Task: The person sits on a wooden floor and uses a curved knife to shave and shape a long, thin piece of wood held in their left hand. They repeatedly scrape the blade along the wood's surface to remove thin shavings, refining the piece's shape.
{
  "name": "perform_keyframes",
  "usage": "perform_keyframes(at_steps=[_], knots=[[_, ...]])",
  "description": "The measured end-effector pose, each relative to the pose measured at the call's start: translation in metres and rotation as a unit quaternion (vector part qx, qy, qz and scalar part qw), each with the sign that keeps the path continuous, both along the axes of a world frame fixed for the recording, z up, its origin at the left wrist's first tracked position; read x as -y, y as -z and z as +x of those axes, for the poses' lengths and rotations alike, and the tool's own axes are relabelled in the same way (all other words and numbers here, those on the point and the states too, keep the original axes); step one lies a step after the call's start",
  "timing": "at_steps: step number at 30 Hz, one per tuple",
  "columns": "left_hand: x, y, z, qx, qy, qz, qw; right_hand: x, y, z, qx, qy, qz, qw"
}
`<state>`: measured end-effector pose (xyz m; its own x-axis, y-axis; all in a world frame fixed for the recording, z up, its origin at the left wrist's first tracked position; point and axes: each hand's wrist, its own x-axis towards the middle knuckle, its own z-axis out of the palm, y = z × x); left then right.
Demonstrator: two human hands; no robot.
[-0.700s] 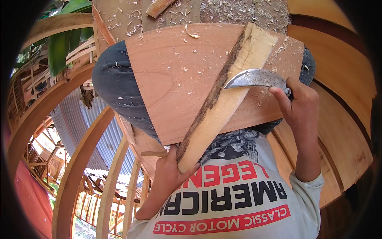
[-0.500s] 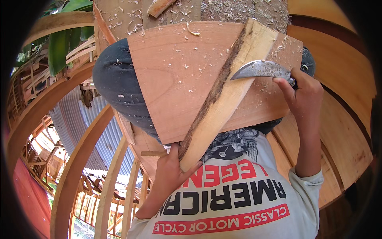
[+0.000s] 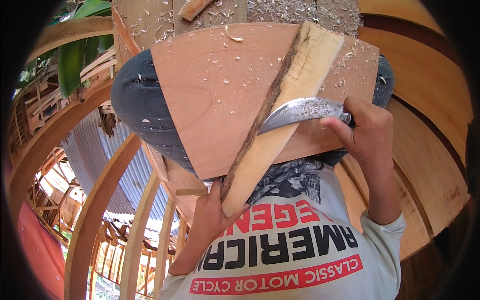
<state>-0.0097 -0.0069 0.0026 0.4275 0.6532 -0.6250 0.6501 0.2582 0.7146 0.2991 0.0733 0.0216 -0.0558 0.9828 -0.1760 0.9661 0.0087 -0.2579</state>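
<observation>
Left hand [image 3: 214, 212] gripped wood [image 3: 262, 157] at near end; right hand [image 3: 369, 125] gripped knife [image 3: 302, 110]. Upper face [image 3: 302, 72] was bare; dark edge [image 3: 273, 91], probably bark, was uncut; underside hidden.

We see wooden boards [image 3: 232, 14] strewn with pale shavings [image 3: 337, 17] at the top, and broad wooden panels [image 3: 425, 85] along the right. On our left, bright daylight comes between wooden posts [image 3: 97, 200], with corrugated metal sheets [image 3: 134, 175] and green leaves [image 3: 70, 70] beyond.
</observation>
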Motion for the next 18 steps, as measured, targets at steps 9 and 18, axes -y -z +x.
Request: perform_keyframes(at_steps=[9, 18], knots=[[0.003, 0.002, -0.004, -0.029, 0.035, -0.009, 0.999, -0.034, -0.010, 0.095, 0.062, 0.328, -0.010, 0.943], [-0.001, -0.003, -0.001, 0.011, 0.002, 0.001, 1.000, 0.006, -0.007, -0.001, 0.006, 0.005, -0.007, 1.000]])
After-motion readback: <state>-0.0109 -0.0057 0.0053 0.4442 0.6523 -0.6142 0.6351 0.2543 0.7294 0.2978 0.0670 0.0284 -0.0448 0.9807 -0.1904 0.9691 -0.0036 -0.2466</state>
